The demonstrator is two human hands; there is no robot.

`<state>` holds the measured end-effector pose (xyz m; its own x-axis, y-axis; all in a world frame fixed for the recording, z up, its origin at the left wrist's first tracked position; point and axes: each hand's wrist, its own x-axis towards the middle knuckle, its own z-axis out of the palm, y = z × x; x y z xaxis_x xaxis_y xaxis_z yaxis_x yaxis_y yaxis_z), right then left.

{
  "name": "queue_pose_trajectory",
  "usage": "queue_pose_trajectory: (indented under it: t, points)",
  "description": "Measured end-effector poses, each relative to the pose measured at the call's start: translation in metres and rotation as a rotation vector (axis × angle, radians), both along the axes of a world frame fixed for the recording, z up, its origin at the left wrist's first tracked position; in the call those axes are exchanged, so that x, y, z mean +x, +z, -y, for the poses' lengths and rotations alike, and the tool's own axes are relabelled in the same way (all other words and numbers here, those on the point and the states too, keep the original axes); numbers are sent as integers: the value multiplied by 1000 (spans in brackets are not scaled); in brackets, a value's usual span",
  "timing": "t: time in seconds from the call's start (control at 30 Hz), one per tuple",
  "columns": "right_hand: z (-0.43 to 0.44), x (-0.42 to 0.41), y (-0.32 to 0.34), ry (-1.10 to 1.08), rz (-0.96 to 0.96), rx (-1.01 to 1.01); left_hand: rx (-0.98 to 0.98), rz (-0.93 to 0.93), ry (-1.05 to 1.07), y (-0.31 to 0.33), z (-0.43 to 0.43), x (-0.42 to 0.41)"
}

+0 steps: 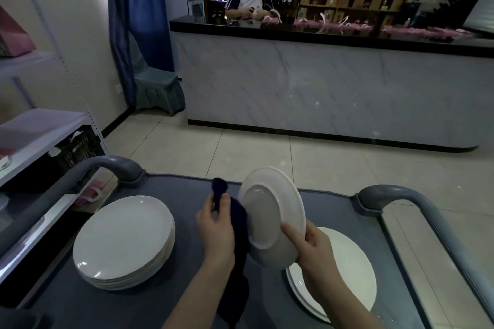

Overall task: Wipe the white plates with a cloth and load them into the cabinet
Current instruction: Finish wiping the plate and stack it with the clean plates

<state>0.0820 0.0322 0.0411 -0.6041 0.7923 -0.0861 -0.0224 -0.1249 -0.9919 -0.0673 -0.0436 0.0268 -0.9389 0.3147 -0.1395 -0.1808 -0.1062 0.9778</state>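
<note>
Both grips full: right hand [313, 247] pinches tilted plate [270, 211], left hand [216, 228] clutches dark cloth [239, 262].

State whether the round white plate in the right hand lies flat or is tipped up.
Tipped up: the round white plate stands on edge, underside ring showing.

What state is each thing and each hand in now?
Held plate: lifted, tilted on edge, underside toward camera.
Dark cloth: hanging, against held plate's left side.
Left hand: grips the cloth.
Right hand: grips held plate's lower rim.
Left stack: lying flat.
Right stack: lying flat.
</note>
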Motion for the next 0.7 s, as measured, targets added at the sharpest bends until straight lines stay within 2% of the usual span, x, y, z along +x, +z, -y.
queue_pose_trajectory:
  t: [0.1, 0.23, 0.33, 0.4, 0.57, 0.7]
  points:
    - [5, -3, 5, -25, -59, -89, -40, -181, -243, 5, -3, 14]
    - [-3, -1, 11, -75, -121, -249, -189, -609, -506, 0, 12, 22]
    - [-6, 2, 13, -82, -168, -318, -353, -902, -721, -13, 25, 22]
    - [-4, 2, 13, -66, -183, -331, -470, -1026, -772, -19, 28, 22]
    - [8, 2, 10, -6, -183, -351, -568, -1074, -755, -12, 16, 17]
    - [8, 2, 15, 3, -185, -326, -575, -947, -699, -5, 9, 2]
